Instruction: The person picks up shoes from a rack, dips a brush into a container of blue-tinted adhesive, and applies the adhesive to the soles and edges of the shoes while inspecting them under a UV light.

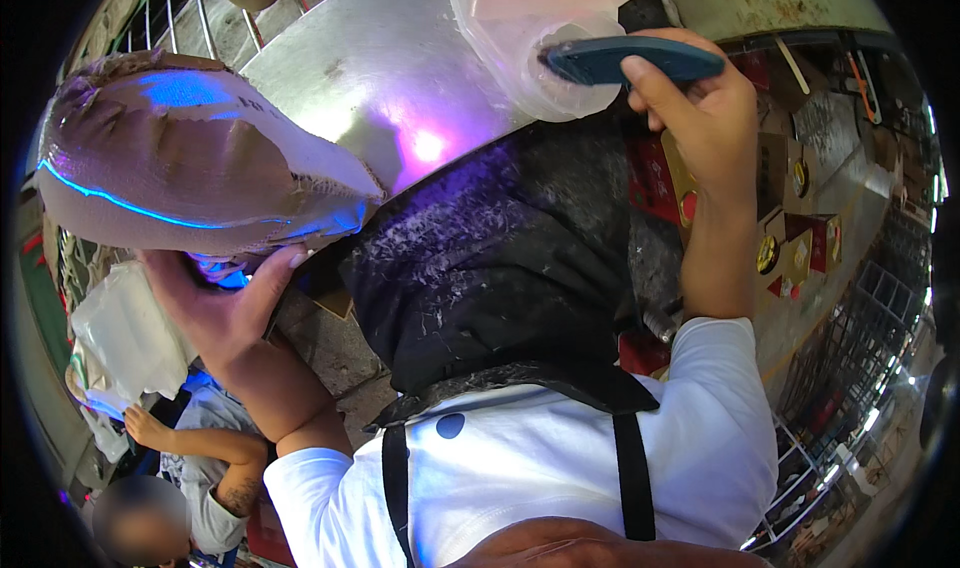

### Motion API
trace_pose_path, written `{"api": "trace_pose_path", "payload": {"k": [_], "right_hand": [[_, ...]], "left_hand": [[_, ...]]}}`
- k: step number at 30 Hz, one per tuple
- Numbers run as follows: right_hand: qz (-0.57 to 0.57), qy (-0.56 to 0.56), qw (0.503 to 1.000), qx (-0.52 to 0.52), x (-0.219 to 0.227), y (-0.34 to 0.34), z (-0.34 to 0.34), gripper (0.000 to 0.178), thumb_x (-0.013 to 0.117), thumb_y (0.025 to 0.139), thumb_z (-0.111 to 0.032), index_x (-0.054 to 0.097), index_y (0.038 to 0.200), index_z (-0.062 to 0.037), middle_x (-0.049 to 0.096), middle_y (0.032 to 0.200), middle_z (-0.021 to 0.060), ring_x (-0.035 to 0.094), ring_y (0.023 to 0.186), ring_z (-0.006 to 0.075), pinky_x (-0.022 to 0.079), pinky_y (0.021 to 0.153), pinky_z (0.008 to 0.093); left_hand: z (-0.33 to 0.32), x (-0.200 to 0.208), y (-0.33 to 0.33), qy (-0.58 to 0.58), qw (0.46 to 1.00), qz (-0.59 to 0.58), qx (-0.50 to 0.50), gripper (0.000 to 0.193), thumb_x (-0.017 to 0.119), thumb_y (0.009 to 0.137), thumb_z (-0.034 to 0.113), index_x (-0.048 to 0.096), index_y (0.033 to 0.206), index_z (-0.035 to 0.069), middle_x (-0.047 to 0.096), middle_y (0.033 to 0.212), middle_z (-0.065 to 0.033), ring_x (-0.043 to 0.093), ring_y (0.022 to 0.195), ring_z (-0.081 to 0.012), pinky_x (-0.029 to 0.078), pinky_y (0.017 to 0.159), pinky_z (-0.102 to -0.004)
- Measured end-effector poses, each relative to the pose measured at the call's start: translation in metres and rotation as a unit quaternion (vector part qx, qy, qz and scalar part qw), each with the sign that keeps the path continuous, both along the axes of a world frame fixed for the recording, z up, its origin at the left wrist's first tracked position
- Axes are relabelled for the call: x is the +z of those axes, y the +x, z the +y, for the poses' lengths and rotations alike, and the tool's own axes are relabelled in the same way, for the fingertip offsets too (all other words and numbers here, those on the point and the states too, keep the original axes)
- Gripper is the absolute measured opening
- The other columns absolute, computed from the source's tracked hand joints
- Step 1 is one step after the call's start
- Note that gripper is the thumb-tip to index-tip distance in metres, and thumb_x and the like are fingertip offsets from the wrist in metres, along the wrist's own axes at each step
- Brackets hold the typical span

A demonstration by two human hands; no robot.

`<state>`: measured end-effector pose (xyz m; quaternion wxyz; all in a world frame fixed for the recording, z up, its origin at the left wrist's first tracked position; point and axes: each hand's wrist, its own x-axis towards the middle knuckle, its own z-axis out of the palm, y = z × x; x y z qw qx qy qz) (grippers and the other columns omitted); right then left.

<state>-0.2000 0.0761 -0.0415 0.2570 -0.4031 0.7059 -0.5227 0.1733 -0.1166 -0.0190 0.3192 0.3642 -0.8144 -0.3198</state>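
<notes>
My left hand (pixel 225 313) is wrapped round the underside of a brown shoe upper stretched over a last (pixel 170 158), held up at the left. Its pale sole side shows at the top, and a bright blue line runs along its side. In my right hand (pixel 700 93) is a brush with a flat dark blue handle (pixel 635 60), pinched between thumb and fingers. The brush's tip is at the mouth of a translucent plastic container (pixel 480 28); the bristles are mostly hidden. This container sits on a shiny metal surface (pixel 340 68).
A black apron (pixel 480 248) with pale smears covers my lap. At lower left sits another person, whose hand (pixel 150 428) is near a white plastic bag (pixel 130 328). Red and yellow boxes (pixel 800 248) stand at the right, with wire racks (pixel 850 338) beyond.
</notes>
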Motion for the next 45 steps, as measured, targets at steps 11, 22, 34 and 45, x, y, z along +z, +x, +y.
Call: {"api": "trace_pose_path", "payload": {"k": [11,22,34,45], "right_hand": [[0.104,0.012,0.972,0.21,-0.008,-0.035,-0.002,0.028,0.074,0.095,-0.012,0.07,0.119,0.0008,0.071,0.086,0.0044,0.065,0.073,0.0078,0.051,0.062,0.0216],[-0.301,0.02,0.953,0.011,0.002,-0.015,0.019,0.025,0.073,0.093,-0.015,0.066,0.107,0.004,0.069,0.075,0.0122,0.067,0.061,0.0167,0.056,0.051,0.0276],[-0.349,-0.284,0.88,0.152,-0.022,0.125,-0.036,0.037,0.064,0.102,-0.016,0.062,0.127,0.0113,0.075,0.104,0.0225,0.075,0.094,0.0292,0.061,0.088,0.0389],[-0.14,-0.328,0.887,0.293,0.003,0.071,-0.04,0.041,0.076,0.091,-0.013,0.065,0.126,0.0051,0.073,0.094,0.0233,0.068,0.069,0.0223,0.058,0.067,0.0316]], "left_hand": [[-0.004,-0.012,0.022,-0.015,0.998,-0.041,-0.033,0.096,0.098,0.064,0.017,0.045,0.141,-0.004,0.057,0.133,-0.0162,0.06,0.115,-0.0243,0.047,0.101,-0.0389],[-0.021,-0.004,0.008,0.27,0.953,0.136,-0.009,0.126,0.088,0.061,0.026,0.02,0.163,-0.001,0.048,0.15,-0.0234,0.054,0.133,-0.0323,0.041,0.113,-0.0429],[0.013,-0.012,-0.033,0.441,0.86,0.231,-0.111,0.123,0.084,0.061,0.034,0.023,0.161,-0.005,0.043,0.157,-0.0261,0.049,0.142,-0.0349,0.034,0.12,-0.0419],[0.004,-0.005,-0.022,0.451,0.856,0.208,-0.148,0.122,0.083,0.061,0.028,0.022,0.161,-0.007,0.045,0.155,-0.0253,0.05,0.141,-0.0335,0.034,0.119,-0.0401]]}}
